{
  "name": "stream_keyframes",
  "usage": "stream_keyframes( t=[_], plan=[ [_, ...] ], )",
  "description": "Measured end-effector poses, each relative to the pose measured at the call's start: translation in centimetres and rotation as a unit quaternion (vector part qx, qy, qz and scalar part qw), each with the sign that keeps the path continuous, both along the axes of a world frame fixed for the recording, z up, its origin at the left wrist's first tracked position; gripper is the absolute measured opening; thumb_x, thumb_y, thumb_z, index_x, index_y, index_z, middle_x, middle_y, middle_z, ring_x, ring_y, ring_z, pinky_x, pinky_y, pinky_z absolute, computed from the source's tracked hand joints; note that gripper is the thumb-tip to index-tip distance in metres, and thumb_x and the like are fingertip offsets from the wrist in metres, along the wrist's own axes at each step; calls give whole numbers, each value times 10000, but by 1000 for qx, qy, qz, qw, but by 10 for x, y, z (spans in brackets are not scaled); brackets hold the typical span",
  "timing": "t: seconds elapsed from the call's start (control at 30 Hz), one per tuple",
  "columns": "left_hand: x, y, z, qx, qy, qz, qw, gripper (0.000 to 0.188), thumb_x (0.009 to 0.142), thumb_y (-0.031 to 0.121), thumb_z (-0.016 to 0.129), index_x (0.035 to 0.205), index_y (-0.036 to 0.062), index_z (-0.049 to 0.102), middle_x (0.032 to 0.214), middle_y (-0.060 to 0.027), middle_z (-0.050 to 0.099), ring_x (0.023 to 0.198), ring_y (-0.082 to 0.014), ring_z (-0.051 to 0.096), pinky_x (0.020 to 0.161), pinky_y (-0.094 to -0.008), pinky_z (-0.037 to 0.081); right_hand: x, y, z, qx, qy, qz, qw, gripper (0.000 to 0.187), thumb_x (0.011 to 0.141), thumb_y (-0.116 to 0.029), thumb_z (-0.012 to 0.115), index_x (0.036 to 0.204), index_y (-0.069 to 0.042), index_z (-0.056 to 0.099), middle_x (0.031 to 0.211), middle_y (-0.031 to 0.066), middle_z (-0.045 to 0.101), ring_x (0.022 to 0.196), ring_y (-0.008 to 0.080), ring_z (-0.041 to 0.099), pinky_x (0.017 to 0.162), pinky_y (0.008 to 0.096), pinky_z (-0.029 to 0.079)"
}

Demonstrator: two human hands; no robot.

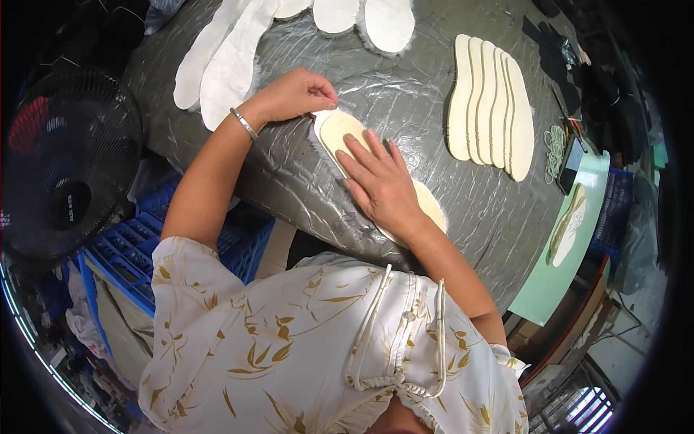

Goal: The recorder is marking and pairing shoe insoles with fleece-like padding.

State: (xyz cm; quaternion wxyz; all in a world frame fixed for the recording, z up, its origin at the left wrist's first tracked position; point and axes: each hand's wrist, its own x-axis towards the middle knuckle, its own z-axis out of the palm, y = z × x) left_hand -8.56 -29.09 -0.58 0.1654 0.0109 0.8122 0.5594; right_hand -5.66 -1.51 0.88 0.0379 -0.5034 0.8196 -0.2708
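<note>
1. Cream insole (338, 130): seen lying on a white, fuzzy-fringed lining (319, 123), both on the dark, plastic-covered tabletop (303, 177), close to its near edge and slanting from upper left to lower right.

2. Left hand (293, 95): grip drawn together at the upper-left end, apparently pinching the lining's white edge; exact contact partly hidden behind the fingers.

3. Right hand (379, 181): grip spread, palm down, laid flat across the middle of the insole and pinching nothing.

4. Judging the step as bedding insole onto lining, press through the whole flat palm rather than the fingertips, so as not to dent or skew the piece.

5. Tug the pinched end only lightly, along the length; pull too hard and risk stretching the lining or dragging it out of line.

6. Check for an even white margin all round before pressing harder, then smooth from the middle toward both ends to chase out wrinkles. Watch the fringe, likely to fold under.

7. Writing: short pale lettering on the hub of the black fan (69, 166), at left. No label visible on the bare parts of insole, lining or fanned row of insoles (486, 101). Greyish streaks on the cut piece (569, 231) at right; cannot tell whether written.
</note>
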Motion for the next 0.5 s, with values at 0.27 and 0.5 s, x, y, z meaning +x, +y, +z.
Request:
stream_keyframes(
  t=[0.27,0.5],
  plan=[
    [5,5,3,-15,12,21,1000,138,877,108,675,927,-20,692,785,21,649,729,-32,552,652,-195,454,2,1,-2,89,38,53,994,536,939,-303,552,1414,-81,441,1494,127,387,1401,288,332,1155,474,237],
    [9,3,9,3,-26,12,1000,123,898,80,640,964,-16,677,851,27,645,773,-33,556,681,-199,460,9,0,-2,135,82,68,985,620,949,-410,505,1429,-29,407,1532,177,309,1436,307,253,1176,436,190]
  ],
)
